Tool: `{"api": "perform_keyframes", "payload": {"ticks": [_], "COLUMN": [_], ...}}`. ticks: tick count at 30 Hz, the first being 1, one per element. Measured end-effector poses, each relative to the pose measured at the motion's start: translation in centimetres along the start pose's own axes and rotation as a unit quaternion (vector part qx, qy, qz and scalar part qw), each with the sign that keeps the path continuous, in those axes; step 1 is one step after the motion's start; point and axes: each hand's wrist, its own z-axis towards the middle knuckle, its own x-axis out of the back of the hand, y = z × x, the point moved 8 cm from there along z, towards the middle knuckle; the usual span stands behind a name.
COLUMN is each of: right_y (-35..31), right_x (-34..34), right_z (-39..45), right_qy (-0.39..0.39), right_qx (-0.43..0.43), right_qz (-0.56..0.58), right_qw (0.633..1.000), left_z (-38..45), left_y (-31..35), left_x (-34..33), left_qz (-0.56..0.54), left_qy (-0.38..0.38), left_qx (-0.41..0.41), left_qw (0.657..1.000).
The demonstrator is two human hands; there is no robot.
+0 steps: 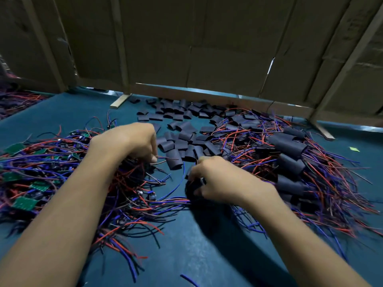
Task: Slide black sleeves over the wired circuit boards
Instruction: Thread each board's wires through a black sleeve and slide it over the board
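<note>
My right hand grips a black sleeve with red and blue wires trailing out to its left; the board inside is hidden. My left hand reaches with curled fingers into the pile of bare green circuit boards and tangled wires on the left, pinching thin wires near its fingertips. Loose black sleeves lie scattered in the middle, beyond both hands. Sleeved boards with wires are heaped on the right.
The work surface is a teal mat. Cardboard panels on wooden frames wall off the back. A second wire heap lies at the far left. A small green scrap lies at right.
</note>
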Motion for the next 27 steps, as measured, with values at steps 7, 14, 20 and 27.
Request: {"api": "perform_keyframes", "payload": {"ticks": [7,14,20,27], "right_y": [1.2,1.2,3.6,6.7], "right_x": [0.3,0.7,5.7,8.9], "right_z": [-0.4,-0.4,-2.0,-4.0], "right_qy": [-0.028,-0.028,0.097,0.189], "right_qx": [0.037,0.057,0.055,0.02], "right_qz": [0.023,0.097,0.294,0.51], "right_qw": [0.999,0.993,0.949,0.839], "left_z": [-2.6,-7.0,-8.3,-8.9], "left_y": [4.1,7.2,7.1,6.9], "left_x": [5.5,9.2,10.2,10.7], "left_qz": [-0.236,-0.457,-0.52,-0.556], "left_qy": [0.13,0.223,0.281,0.314], "left_qx": [-0.171,-0.281,-0.3,-0.296], "left_qw": [0.948,0.814,0.749,0.711]}}
